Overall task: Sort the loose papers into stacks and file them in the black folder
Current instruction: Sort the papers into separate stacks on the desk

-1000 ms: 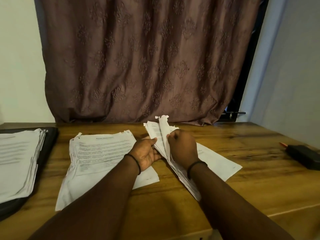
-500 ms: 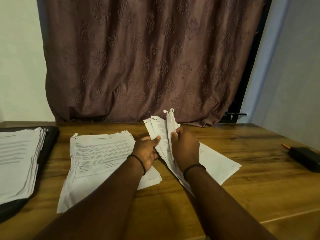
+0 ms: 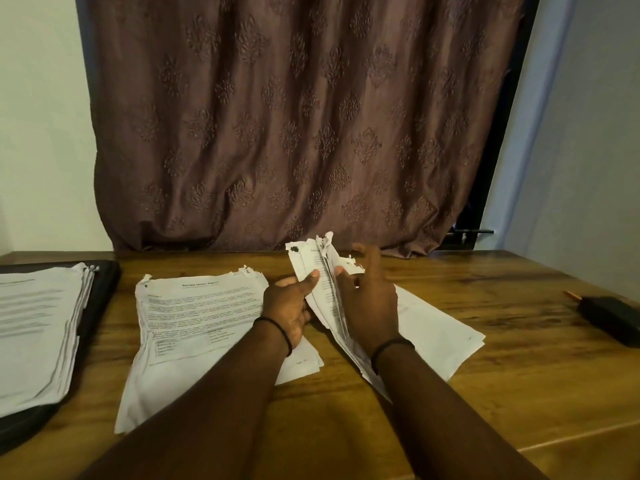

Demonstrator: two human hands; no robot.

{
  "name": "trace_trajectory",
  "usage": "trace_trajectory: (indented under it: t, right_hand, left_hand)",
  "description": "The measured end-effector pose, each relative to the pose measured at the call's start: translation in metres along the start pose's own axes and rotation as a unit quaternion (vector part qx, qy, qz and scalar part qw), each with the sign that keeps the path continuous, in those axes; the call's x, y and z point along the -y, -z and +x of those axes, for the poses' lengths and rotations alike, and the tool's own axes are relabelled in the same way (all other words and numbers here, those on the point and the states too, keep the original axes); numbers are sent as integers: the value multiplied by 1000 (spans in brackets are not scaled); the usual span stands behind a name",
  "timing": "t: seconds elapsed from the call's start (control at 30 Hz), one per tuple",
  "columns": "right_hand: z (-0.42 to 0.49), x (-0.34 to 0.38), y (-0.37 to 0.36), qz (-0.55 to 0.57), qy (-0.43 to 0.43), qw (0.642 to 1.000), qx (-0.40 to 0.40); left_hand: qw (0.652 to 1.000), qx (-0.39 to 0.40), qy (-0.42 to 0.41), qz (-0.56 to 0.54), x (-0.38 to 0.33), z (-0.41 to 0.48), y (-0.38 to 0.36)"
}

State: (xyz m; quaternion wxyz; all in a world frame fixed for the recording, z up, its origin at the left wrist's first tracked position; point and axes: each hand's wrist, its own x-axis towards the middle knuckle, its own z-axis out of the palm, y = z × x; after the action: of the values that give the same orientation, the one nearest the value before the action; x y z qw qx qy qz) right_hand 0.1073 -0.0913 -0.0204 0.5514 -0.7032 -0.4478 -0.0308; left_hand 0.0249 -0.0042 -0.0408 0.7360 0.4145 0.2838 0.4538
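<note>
My left hand (image 3: 291,306) grips a bundle of printed sheets (image 3: 317,268) held up on edge over the table, thumb pressed on its front page. My right hand (image 3: 370,303) is on the bundle's right side, thumb at the sheet edges and fingers spread behind torn page corners. A printed stack (image 3: 194,313) lies flat under my left forearm. Another white stack (image 3: 436,327) lies under my right hand. The black folder (image 3: 104,292) lies open at the far left with a thick pile of papers (image 3: 34,323) on it.
A black oblong object (image 3: 609,315) with an orange-tipped pencil (image 3: 571,295) behind it sits near the wooden table's (image 3: 346,427) right edge. A brown patterned curtain (image 3: 294,133) hangs along the back edge. A grey wall stands at the right.
My right hand has loosened from a closed grip and its fingers now spread upward behind the bundle. The bundle's top sheets have fanned apart. The view has tilted slightly.
</note>
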Motion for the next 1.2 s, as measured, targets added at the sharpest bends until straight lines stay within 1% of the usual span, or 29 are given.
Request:
trace_trajectory:
  t: [0.1, 0.17, 0.3, 0.47, 0.63, 0.8, 0.9, 1.0, 1.1, 1.2]
  right_hand:
    - [-1, 2, -1, -40, 4, 999, 36]
    - [0, 0, -2, -56, -7, 998, 41]
    - [3, -6, -1, -44, -10, 999, -8]
    - [2, -4, 3, -46, -6, 998, -30]
    - [2, -4, 0, -37, 4, 999, 19]
    - [4, -5, 3, -83, 8, 994, 73]
    - [4, -7, 4, -64, -4, 996, 57]
    - [6, -9, 4, -71, -14, 997, 20]
    - [8, -11, 5, -6, -33, 999, -22]
    - [10, -13, 3, 52, -42, 997, -48]
  left_hand:
    - [1000, 0, -9, -3, 1, 1, 0]
    - [1000, 4, -11, -5, 2, 1, 1]
    - [1000, 26, -3, -6, 0, 1, 2]
    - [999, 37, 22, -24, 0, 2, 1]
    - [998, 51, 22, -29, -1, -1, 0]
    - [998, 45, 24, -23, -1, 1, 1]
    - [998, 49, 33, -35, -1, 3, 3]
    - [997, 56, 39, -36, -1, 4, 5]
    - [996, 76, 39, -21, -1, 5, 5]
    - [995, 97, 39, 0, -3, 3, 3]
